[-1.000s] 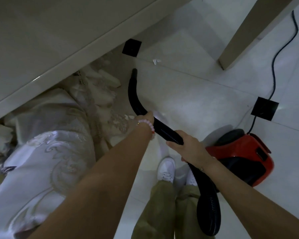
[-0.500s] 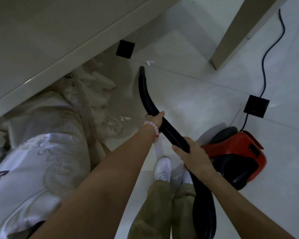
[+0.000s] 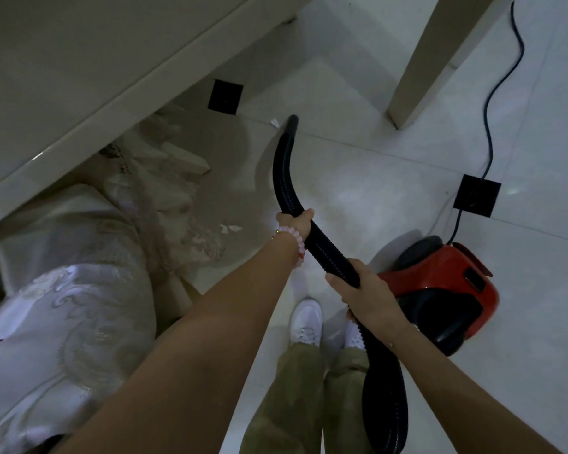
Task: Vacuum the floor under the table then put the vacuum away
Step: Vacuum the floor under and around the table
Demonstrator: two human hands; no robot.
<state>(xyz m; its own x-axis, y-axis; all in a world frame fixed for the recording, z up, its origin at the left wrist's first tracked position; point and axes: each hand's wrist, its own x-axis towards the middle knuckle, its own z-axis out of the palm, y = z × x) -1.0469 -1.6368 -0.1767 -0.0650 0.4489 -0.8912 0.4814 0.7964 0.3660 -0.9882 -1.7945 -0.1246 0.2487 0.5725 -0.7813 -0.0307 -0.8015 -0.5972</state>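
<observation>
Fingers: both sets are wrapped round the black vacuum hose [image 3: 315,237]; neither hand is free.
Right hand [image 3: 369,294]: grips the ribbed hose nearer the body, just above the white shoes [image 3: 307,322], steadying the rear run that loops down past the trousers.
Left hand [image 3: 295,222]: grips further up the hose, wrist with a bead bracelet [image 3: 292,244]; it is the hand closer to the working end and, in my judgement, the one steering.
Vacuum body [image 3: 440,290]: red canister on the floor just right of the right hand, its power cord [image 3: 487,126] trailing away across the tiles.
Hose axis: runs from the person forward and slightly left, curving to the nozzle tip [image 3: 292,121] well ahead of the left hand.
Debris: a small white scrap [image 3: 274,122] lies just left of the tip, touching or nearly so; further scraps [image 3: 230,228] sit left of the left hand beside the patterned fabric [image 3: 79,290].
Desk [image 3: 79,77]: its edge overhangs at upper left; one leg [image 3: 417,77] stands beyond the tip to the right.
Assessment: vacuuming is under way; the next reach calls for a push forward and left under the desk.
</observation>
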